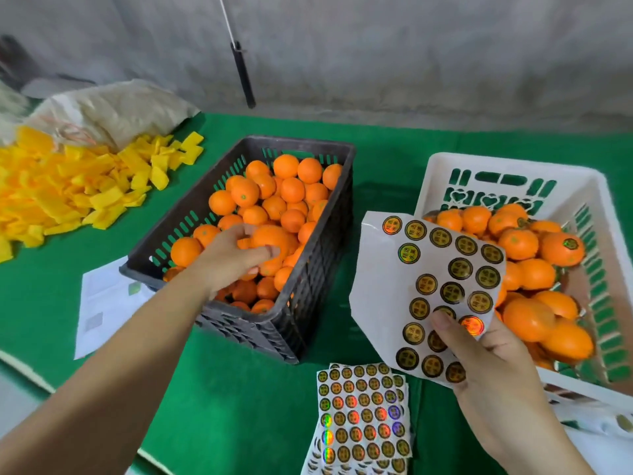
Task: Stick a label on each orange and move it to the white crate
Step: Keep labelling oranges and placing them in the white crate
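Green cloth (239,399) covers the table – a black crate (310,286) of oranges sits left of the white crate (507,168). Left hand (236,257) reaches into the black crate, fingers curled round an orange (272,236). Right hand (493,382) pinches a curled label sheet (380,296) beside the white crate – more sheets (363,419) lie below

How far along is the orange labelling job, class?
Done: the white crate holds many oranges, one with a visible label. In hand: the left hand grips an orange in the black crate; the right hand holds a sticker sheet. Left: the black crate remains nearly full.
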Motion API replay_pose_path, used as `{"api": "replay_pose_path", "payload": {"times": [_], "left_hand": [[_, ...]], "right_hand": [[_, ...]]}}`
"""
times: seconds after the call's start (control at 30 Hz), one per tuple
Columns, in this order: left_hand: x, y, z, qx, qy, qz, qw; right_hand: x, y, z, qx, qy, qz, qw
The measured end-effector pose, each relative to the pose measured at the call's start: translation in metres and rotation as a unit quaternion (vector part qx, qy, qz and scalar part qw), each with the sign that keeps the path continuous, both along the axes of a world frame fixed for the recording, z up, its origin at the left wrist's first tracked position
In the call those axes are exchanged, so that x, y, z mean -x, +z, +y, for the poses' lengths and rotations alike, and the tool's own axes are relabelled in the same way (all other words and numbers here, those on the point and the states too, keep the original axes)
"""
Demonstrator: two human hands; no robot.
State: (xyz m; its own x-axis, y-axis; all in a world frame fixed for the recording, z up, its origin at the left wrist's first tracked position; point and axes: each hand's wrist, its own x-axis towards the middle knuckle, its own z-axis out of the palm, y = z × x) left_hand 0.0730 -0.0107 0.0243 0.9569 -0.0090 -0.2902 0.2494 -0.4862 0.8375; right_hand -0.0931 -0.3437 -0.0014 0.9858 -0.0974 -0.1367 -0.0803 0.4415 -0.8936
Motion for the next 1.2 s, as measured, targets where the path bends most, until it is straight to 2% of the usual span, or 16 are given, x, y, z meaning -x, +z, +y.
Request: {"api": "replay_pose_path", "payload": {"times": [0.03,0.1,0.17,0.23,0.3,0.4,0.43,0.5,0.53,0.57,0.6,0.77,0.97,1.07,1.13,1.2], "left_hand": [[0.021,0.008,-0.009,0.135,-0.012,-0.014,0.991],[0.065,0.016,-0.037,0.344,-0.077,-0.049,0.935],[0.1,0.018,-0.064,0.474,-0.109,-0.058,0.872],[0.132,0.018,-0.08,0.527,-0.125,-0.028,0.84],[0.154,0.019,-0.091,0.537,-0.124,-0.016,0.835],[0.172,0.022,-0.103,0.455,-0.095,-0.05,0.884],[0.177,0.023,-0.105,0.413,-0.101,-0.074,0.902],[0.186,0.027,-0.106,0.352,-0.12,-0.106,0.922],[0.19,0.029,-0.105,0.337,-0.133,-0.112,0.925],[0.194,0.03,-0.105,0.329,-0.153,-0.115,0.925],[0.198,0.032,-0.105,0.321,-0.174,-0.117,0.924],[0.21,0.037,-0.105,0.279,-0.254,-0.137,0.916],[0.214,0.041,-0.103,0.281,-0.273,-0.152,0.907],[0.215,0.039,-0.098,0.273,-0.268,-0.151,0.911],[0.215,0.038,-0.096,0.284,-0.264,-0.146,0.91],[0.215,0.036,-0.099,0.314,-0.241,-0.14,0.907]], "right_hand": [[0.003,0.001,0.0,-0.003,0.008,-0.007,1.0],[0.011,0.003,0.0,0.014,0.027,-0.015,0.999],[0.018,0.003,0.0,0.032,0.04,-0.01,0.999],[0.027,0.004,0.0,0.037,0.057,-0.009,0.998],[0.037,0.005,0.001,0.045,0.062,-0.027,0.997],[0.049,0.015,0.01,0.159,-0.065,-0.038,0.984],[0.054,0.021,0.01,0.263,-0.144,-0.048,0.953],[0.06,0.035,0.006,0.501,-0.255,-0.172,0.809],[0.061,0.045,0.002,0.576,-0.248,-0.258,0.735],[0.06,0.055,-0.001,0.616,-0.21,-0.325,0.687],[0.056,0.065,-0.002,0.624,-0.164,-0.363,0.672],[0.035,0.089,-0.006,0.59,-0.052,-0.379,0.711],[0.038,0.089,-0.009,0.545,0.012,-0.375,0.749],[0.042,0.096,-0.011,0.498,0.03,-0.312,0.809],[0.044,0.101,-0.014,0.47,0.017,-0.266,0.841],[0.05,0.103,-0.014,0.489,-0.085,-0.277,0.823]]}}
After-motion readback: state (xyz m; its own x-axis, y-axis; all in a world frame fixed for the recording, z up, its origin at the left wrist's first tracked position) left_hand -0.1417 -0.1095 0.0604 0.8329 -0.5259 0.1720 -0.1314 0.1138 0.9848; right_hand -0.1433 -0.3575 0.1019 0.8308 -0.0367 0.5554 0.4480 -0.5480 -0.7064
